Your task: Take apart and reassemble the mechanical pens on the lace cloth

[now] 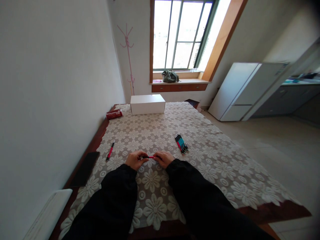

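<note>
Between my two hands, low over the flowered tablecloth (151,180), is a red and black pen (151,157) lying sideways. My left hand (135,159) pinches its black end. The fingers of my right hand (163,159) are closed on the other end, which they cover. A second red and black pen (110,150) rests on the cloth to the left of my hands. To the right, a row of several pens (181,144), red at one side and teal at the other, lies side by side.
A white box (147,104) stands at the table's far end, beside a dark red packet (114,114). A black flat object (85,169) lies along the left edge, near the wall (50,83). Beyond the table are a coat stand (128,50) and a white fridge (240,90).
</note>
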### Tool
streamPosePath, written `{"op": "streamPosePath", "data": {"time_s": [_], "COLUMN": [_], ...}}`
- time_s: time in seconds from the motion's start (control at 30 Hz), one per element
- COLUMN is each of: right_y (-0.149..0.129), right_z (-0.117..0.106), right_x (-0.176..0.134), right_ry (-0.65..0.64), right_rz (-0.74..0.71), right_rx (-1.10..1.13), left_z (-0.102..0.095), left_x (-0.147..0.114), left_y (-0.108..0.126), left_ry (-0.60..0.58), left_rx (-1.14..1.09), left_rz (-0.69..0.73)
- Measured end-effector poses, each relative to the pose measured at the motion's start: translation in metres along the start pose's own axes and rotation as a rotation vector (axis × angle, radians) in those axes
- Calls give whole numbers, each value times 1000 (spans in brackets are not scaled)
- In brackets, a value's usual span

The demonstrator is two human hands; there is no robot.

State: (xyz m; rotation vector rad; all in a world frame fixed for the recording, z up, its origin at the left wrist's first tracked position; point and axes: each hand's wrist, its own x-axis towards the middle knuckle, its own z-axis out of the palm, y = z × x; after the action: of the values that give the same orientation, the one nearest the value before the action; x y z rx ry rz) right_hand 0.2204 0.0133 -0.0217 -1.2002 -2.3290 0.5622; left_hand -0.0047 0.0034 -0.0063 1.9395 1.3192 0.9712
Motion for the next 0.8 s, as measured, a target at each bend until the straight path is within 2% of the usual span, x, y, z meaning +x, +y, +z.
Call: {"op": "streamPosePath", "data": {"time_s": [0.13,0.33,0.57,0.8], "right_y": [-1,-1,-4,-4], "right_z": [0,0,-1,0], "right_x": [0,0,1,1], "right_ry": [40,1,-43,-54], "right_rz": [-3,1,-5,-5], "right_rx": [-14,-35,-104,-133], "left_z": [-1,-4,-4,-3], "left_x": [1,1,0,0], "left_y": [1,5,7,8], "left_ry": [-24,18,25,-62], "left_rx": [68,133,177,375], "left_rz": [66,202,194,255]}}
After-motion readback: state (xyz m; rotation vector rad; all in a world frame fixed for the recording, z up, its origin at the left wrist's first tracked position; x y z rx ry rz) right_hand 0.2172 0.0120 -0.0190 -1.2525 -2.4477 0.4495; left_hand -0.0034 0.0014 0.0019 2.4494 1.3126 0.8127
